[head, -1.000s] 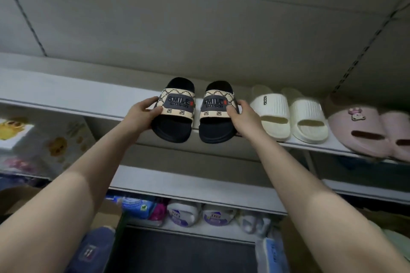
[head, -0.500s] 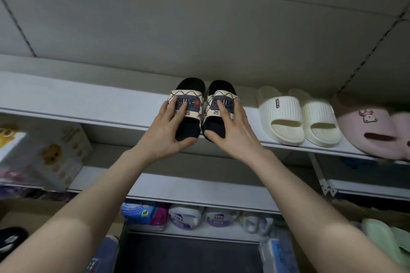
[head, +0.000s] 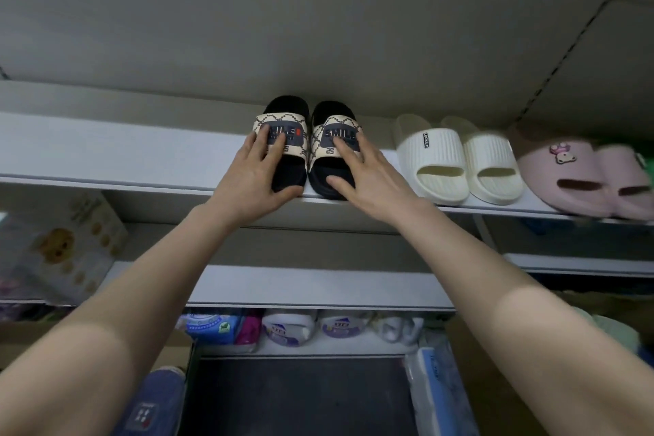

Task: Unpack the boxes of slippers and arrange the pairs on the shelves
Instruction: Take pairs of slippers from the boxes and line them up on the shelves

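Note:
A pair of black slippers with cream patterned straps marked SMILE stands side by side on the top white shelf [head: 106,152]. My left hand [head: 253,180] lies over the left slipper [head: 287,110], fingers on its strap and thumb under the toe. My right hand [head: 368,177] lies on the right slipper [head: 332,113] the same way, thumb on its toe. Both slippers rest on the shelf, toes at the front edge.
To the right on the same shelf stand a cream ribbed pair [head: 456,163] and a pink pair [head: 580,177] with a small charm. A printed box [head: 60,248] sits on the lower left shelf. Packaged goods [head: 290,329] line the bottom shelf.
The black pair has gone from hanging over the shelf edge to standing further back on it. My hands shifted from the slippers' sides onto their straps and toes.

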The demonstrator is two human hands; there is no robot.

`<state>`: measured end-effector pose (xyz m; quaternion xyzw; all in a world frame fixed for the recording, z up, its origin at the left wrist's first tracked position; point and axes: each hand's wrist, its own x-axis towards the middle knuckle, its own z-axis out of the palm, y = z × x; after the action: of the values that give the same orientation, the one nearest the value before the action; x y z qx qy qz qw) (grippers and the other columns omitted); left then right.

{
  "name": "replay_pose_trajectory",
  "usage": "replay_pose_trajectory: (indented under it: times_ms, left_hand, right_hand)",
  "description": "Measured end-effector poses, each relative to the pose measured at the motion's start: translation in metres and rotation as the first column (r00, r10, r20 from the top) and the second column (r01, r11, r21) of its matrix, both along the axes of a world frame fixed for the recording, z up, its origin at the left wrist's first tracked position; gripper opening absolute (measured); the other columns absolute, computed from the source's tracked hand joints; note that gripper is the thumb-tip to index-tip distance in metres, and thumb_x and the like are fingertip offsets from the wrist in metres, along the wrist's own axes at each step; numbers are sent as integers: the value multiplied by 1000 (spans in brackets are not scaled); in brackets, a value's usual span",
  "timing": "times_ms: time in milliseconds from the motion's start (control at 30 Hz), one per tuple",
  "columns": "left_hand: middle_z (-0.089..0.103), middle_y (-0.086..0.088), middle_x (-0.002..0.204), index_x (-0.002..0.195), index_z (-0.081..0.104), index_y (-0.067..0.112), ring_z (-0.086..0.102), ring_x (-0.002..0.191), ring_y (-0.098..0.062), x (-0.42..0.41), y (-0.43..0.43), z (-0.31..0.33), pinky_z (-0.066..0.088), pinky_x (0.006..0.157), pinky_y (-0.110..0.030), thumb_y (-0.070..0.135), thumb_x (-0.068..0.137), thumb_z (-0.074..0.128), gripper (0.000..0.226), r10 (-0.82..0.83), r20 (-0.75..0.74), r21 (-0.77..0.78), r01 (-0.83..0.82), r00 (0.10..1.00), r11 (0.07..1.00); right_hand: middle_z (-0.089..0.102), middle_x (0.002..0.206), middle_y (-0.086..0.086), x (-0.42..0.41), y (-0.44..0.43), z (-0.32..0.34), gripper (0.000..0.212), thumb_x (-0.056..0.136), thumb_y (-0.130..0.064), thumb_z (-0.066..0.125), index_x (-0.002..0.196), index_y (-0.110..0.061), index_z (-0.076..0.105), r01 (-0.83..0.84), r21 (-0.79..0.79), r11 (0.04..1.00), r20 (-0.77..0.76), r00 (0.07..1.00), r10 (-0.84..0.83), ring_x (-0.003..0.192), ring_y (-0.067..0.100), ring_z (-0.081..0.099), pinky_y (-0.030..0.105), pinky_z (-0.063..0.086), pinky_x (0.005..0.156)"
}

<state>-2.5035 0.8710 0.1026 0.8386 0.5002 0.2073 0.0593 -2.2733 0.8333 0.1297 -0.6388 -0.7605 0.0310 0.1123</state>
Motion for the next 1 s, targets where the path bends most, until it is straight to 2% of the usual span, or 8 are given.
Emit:
replay_pose_trajectory:
  times_ms: [167,267,367,533,633,733,833,1000]
  left_hand:
    - [51,-19,137,137,50,4,41,131,-41,17,-30,9,34,111,-47,40,87,54,62,-88,-15,187,89,996,978]
    - [59,-13,127,131,56,8,52,119,-35,43,-65,13,41,103,-41,29,90,62,47,-157,-2,258,153,988,954]
    - [62,-11,122,127,60,11,55,112,-32,79,-104,12,44,95,-38,29,90,63,41,-229,-50,285,234,972,929]
    - [65,-9,116,122,63,15,59,104,-32,157,-176,3,50,84,-39,28,90,64,35,-347,-95,253,360,933,898]
    - [66,-10,116,122,64,16,60,101,-34,215,-223,-3,51,82,-39,27,90,64,34,-415,-107,225,428,904,875]
    - [66,-9,114,120,64,16,60,99,-35,279,-269,-10,51,79,-39,33,92,54,35,-493,-89,190,500,866,845]
    - [67,-8,111,117,65,15,60,95,-33,349,-312,-19,49,78,-37,40,89,46,41,-600,-66,172,601,798,780]
    - [66,-6,114,119,65,16,61,99,-30,463,-380,-42,49,83,-38,32,91,58,33,-716,-20,168,708,698,686]
  right_hand:
    - [33,153,20,26,-44,4,63,101,-42,44,153,-12,27,-50,98,994,165,986,33,142,35,30,45,31,113]
    - [47,141,22,54,-90,3,55,100,-36,50,145,-6,41,-72,143,987,222,974,39,132,39,42,47,37,106]
    - [57,123,20,90,-141,0,48,97,-36,49,132,-3,53,-59,180,982,267,964,9,114,39,53,48,47,91]
    - [64,112,18,164,-235,-11,45,94,-38,51,122,-2,61,40,192,981,281,955,-94,103,39,59,46,50,84]
    - [65,108,16,214,-301,-17,50,92,-43,43,120,-5,62,112,188,976,300,939,-166,99,37,60,44,52,81]
    - [64,107,16,266,-368,-27,51,92,-43,39,119,-5,61,195,183,963,306,920,-245,98,37,59,44,49,82]
    - [62,112,13,320,-436,-38,48,95,-43,39,123,-8,58,295,175,939,294,895,-336,104,34,57,46,47,88]
    - [63,120,13,398,-543,-59,44,97,-36,52,128,-7,58,501,163,850,243,815,-527,110,32,58,43,49,91]
